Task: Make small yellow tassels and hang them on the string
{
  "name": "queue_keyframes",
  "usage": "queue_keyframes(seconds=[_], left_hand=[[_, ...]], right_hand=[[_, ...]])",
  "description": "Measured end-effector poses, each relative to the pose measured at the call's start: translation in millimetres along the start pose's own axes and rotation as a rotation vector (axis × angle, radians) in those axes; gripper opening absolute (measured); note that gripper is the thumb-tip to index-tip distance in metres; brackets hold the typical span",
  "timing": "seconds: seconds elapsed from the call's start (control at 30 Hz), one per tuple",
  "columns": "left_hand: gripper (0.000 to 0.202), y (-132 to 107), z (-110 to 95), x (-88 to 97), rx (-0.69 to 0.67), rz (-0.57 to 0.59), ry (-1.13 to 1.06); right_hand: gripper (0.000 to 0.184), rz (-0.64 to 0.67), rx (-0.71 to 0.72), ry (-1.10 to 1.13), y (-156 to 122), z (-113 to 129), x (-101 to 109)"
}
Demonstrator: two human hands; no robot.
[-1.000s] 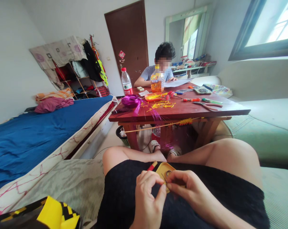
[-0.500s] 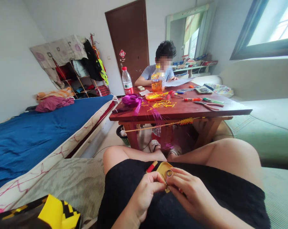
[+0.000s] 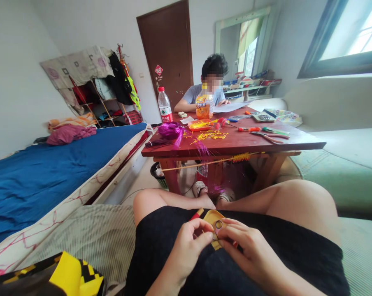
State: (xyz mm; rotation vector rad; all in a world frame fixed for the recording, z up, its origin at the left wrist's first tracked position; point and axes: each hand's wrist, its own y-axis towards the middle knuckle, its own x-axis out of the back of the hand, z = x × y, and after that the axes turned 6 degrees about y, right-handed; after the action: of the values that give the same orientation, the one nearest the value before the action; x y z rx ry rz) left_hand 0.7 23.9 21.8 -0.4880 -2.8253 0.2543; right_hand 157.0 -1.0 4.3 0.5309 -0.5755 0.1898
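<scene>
My left hand [image 3: 189, 242] is closed in a pinch above my lap, thumb and forefinger together. Opposite it, my right hand [image 3: 247, 242] pinches too, with its fingertips close to the left ones. A thin dark piece shows between the two hands, too small to name. Beneath the fingertips lies a small yellow tray [image 3: 210, 214], partly hidden by them. Beside the right fingers is a small round ring [image 3: 218, 224]; whether they touch it I cannot tell. A red stick with a tan end [image 3: 197, 214] rests on my lap behind the left hand.
Ahead stands a red table [image 3: 235, 144] with a purple fibre bundle [image 3: 170, 129], yellow strips [image 3: 209, 135], pliers [image 3: 268, 137], a water bottle [image 3: 165, 107] and an orange drink [image 3: 203, 107]. A person [image 3: 192, 96] sits behind it holding paper. A blue bed [image 3: 65, 160] is at left.
My left thumb and forefinger have shifted slightly, and the thin dark piece between the hands now shows less. The right hand has barely moved.
</scene>
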Motion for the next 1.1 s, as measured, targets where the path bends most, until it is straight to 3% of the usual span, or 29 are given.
queue_keyframes(seconds=[0.1, 0.23, 0.5, 0.77, 1.1], left_hand=[[0.020, 1, 5, -2.5, 0.036, -0.058, -0.164], [0.016, 0, 6, -10.6, 0.014, -0.057, -0.358], [0.008, -9, 1, -17.6, 0.076, -0.064, -0.636], [0.016, -10, 2, -18.5, 0.255, -0.126, -0.818], [0.018, -10, 4, -19.0, 0.389, -0.068, -0.922]], right_hand=[[0.018, -0.049, 0.048, 0.001, -1, 0, -2], [0.019, -0.119, 0.130, -0.059, -1, 1, -5], [0.021, -0.411, 0.388, -0.350, 1, 6, -12], [0.022, -0.454, 0.387, -0.365, 2, 12, -11], [0.021, -0.416, 0.452, -0.336, 1, 9, -9]])
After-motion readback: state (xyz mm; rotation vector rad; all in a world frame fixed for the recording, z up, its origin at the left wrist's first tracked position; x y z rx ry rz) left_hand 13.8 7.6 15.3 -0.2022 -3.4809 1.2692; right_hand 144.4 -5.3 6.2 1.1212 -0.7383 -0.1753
